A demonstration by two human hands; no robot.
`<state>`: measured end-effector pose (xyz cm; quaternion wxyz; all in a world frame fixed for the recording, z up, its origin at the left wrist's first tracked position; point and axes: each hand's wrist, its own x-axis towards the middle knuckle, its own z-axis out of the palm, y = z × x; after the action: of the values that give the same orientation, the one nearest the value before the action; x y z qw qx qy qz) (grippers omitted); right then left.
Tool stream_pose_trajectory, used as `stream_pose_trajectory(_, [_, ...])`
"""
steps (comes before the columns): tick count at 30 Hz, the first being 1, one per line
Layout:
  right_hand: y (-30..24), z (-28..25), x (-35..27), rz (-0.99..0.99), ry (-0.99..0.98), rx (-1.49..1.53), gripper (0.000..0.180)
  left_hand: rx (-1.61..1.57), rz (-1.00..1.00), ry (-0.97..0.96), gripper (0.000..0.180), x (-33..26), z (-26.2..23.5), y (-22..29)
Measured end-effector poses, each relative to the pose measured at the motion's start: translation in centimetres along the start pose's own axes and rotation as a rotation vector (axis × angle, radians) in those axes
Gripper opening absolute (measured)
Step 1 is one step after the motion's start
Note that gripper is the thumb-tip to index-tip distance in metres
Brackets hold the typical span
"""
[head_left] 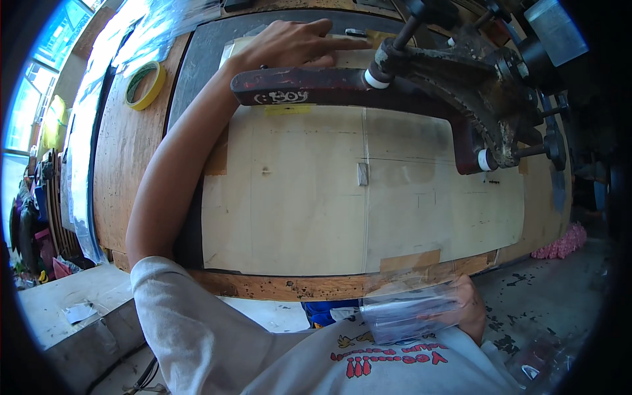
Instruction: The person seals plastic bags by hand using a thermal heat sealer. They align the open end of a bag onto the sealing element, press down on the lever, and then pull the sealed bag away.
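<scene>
My left hand (286,45) reaches to the far side of the board, behind a dark red bar (303,89). Its fingers are stretched out to the right, with the index fingertip close to a brownish patch and a small dark piece (355,32). I see nothing held in it. Down at the near edge, my right hand (471,306) grips a stack of clear plastic sheets (408,315) in front of my shirt. The sheets partly hide its fingers. A pale flat board (296,204), marked with lines and tape, lies between both hands.
A worn metal clamp-like frame (484,85) with black knobs overhangs the board's far right. A yellow tape roll (145,86) rests on the wooden tabletop (118,164) at left. Clear plastic sheeting (164,26) covers the far left. Pink material (561,242) sits beyond the right edge.
</scene>
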<state>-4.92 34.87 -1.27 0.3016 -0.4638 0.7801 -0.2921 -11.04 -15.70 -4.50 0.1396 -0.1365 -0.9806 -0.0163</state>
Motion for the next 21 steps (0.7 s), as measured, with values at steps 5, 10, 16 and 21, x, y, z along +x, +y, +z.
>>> stream_pose_trajectory(5, [0.2,0.28,0.08,-0.153,0.077,-0.102,0.053,-0.076,0.014,0.028,0.074,-0.11,0.1,-0.21])
stream_pose_trajectory(10, [0.08,0.38,-0.24,0.073,0.052,-0.019,0.051,-0.06,-0.003,0.024,0.072,-0.17,0.08,-0.17])
stream_pose_trajectory(16, [-0.13,-0.27,0.0,0.086,-0.034,-0.017,0.045,-0.067,-0.016,0.017,0.067,-0.24,-0.15,0.05])
stream_pose_trajectory(21, [-0.62,-0.57,0.31,0.123,-0.068,0.045,0.042,-0.067,-0.034,-0.001,0.059,-0.24,-0.31,0.27])
